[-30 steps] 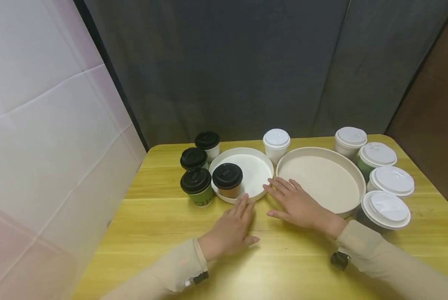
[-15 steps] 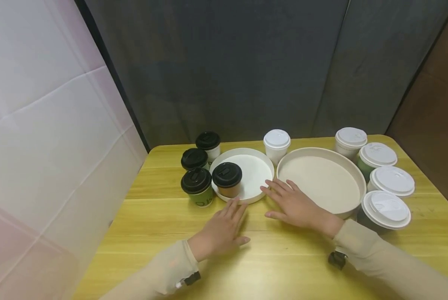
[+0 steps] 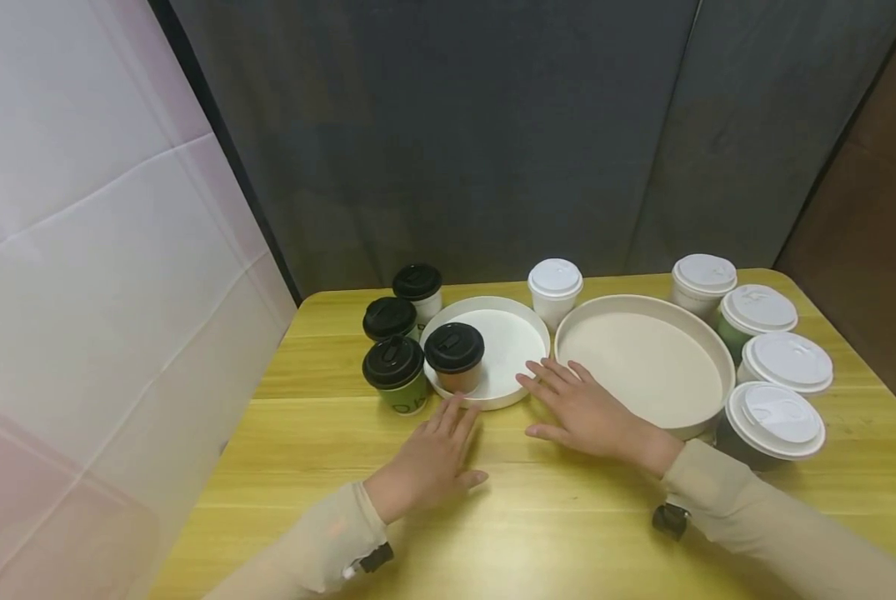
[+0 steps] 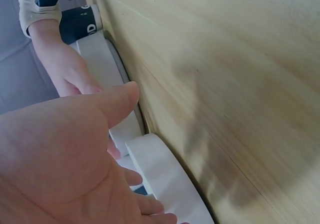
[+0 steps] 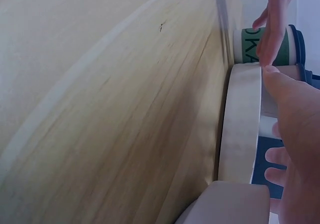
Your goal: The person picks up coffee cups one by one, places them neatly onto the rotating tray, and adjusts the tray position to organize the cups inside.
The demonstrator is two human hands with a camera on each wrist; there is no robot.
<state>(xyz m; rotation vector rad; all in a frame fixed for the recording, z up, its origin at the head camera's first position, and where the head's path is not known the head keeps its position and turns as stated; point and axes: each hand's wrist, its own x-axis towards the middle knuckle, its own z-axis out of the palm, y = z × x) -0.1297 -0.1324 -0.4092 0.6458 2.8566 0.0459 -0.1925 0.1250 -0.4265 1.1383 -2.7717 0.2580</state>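
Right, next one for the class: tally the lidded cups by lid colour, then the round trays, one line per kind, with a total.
Black-lidded cups: 4
White-lidded cups: 5
Round trays: 2
Total: 11

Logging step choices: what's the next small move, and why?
Probably move the left hand to the green black-lidded cup left of the white tray: it stands on the table near that hand, which holds nothing, and the tray has bare room beside the brown black-lidded cup.
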